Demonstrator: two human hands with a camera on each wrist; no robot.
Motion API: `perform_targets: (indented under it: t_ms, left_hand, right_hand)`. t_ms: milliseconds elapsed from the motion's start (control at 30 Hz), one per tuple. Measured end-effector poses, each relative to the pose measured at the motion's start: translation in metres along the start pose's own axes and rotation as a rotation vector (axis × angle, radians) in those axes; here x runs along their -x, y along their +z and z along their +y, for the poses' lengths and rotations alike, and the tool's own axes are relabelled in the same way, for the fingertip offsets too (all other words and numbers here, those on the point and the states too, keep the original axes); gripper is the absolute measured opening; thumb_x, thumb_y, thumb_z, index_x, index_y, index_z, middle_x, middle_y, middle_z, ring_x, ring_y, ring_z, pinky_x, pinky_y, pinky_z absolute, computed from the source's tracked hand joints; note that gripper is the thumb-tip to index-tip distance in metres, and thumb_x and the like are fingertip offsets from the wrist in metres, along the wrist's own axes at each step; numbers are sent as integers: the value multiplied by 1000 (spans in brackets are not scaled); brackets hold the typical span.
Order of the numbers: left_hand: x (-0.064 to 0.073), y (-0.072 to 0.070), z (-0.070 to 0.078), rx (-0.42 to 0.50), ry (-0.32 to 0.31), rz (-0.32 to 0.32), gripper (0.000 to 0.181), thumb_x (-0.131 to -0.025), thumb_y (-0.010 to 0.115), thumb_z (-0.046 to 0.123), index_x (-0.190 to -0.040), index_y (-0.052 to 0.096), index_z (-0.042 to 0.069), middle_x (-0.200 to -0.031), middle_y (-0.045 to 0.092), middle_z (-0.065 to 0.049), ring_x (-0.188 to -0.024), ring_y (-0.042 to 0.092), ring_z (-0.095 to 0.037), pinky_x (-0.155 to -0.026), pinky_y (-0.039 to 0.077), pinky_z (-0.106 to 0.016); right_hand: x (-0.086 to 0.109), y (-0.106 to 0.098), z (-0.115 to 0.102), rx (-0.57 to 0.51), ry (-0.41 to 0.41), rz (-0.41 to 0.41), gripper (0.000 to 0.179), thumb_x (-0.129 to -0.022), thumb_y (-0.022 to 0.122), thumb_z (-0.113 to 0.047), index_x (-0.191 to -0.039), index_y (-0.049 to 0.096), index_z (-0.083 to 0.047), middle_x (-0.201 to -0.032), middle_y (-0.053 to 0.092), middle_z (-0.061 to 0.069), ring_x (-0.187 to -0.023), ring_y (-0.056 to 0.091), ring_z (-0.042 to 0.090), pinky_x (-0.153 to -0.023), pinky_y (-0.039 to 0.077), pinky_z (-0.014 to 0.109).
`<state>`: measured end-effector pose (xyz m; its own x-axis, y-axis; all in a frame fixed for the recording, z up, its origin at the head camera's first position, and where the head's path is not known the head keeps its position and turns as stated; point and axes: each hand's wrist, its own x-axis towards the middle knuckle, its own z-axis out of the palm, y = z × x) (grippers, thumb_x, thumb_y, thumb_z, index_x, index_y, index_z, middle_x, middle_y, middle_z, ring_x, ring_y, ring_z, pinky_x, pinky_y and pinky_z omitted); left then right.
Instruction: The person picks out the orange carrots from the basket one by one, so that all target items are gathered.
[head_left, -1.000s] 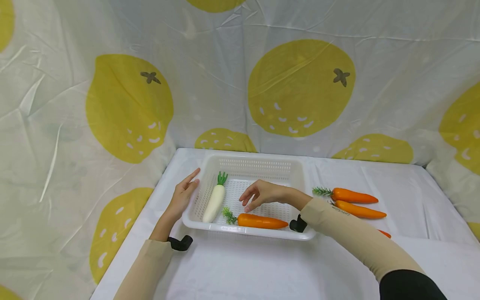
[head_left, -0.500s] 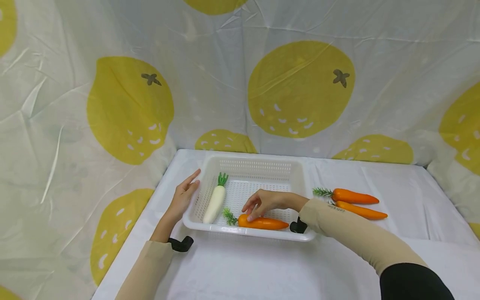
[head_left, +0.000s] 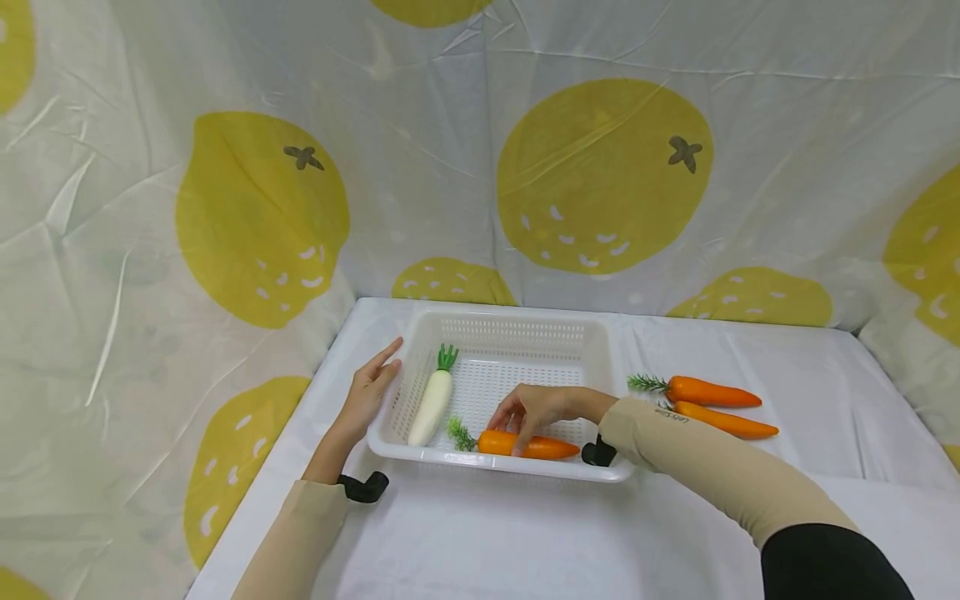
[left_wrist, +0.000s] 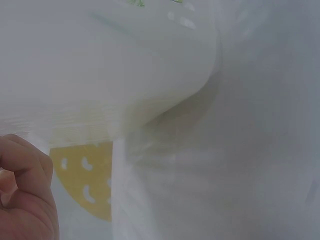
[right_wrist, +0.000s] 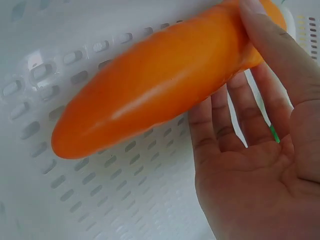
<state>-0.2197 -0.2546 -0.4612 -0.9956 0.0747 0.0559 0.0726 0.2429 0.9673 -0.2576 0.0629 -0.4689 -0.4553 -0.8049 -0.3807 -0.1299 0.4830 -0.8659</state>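
Note:
In the head view, an orange carrot (head_left: 551,449) with frilly green leaves lies along the near side of a white perforated basket (head_left: 502,468). My right hand (head_left: 534,410) holds its thick end, thumb on the near side and fingers on the far side. The right wrist view shows the carrot's body (right_wrist: 145,95) slanting over the perforated floor, pinched by the right hand (right_wrist: 250,160). My left hand (head_left: 366,392) is at the basket's left rim, thumb and index finger at the edge; in its wrist view the left hand's fingers (left_wrist: 30,170) are bent.
A white radish (head_left: 431,408) with a green top lies in the basket's left part. Two more carrots (head_left: 712,392) lie on the white-covered table (head_left: 510,542), right of the basket. Behind hangs a white curtain (head_left: 420,167) with yellow lemons.
My right hand has lowered from above the carrot and taken hold of it, the thumb sliding to its near side. The left hand has stayed at the rim.

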Motion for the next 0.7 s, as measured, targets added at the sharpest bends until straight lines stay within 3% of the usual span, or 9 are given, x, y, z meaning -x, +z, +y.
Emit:
perform_targets:
  t_ms: [367, 700]
  left_hand:
    - [-1, 1, 1, -16, -8, 24, 50, -107, 48, 25, -155, 37, 15, -141, 52, -25, -119, 54, -26, -87, 45, -17]
    - [1, 1, 4, -12, -6, 23, 50, -108, 47, 22, -156, 36, 14, -141, 52, -26, -119, 54, -28, -86, 45, -18]
  right_hand:
    - [0, 1, -1, 33, -47, -4, 42, -76, 85, 0, -116, 75, -9, -96, 70, 1, -80, 61, 17, -76, 52, 27]
    - [3, -4, -6, 7, -100, -10, 44, -78, 84, -4, -120, 74, -11, -105, 72, 0, -93, 66, 23, -86, 52, 33]
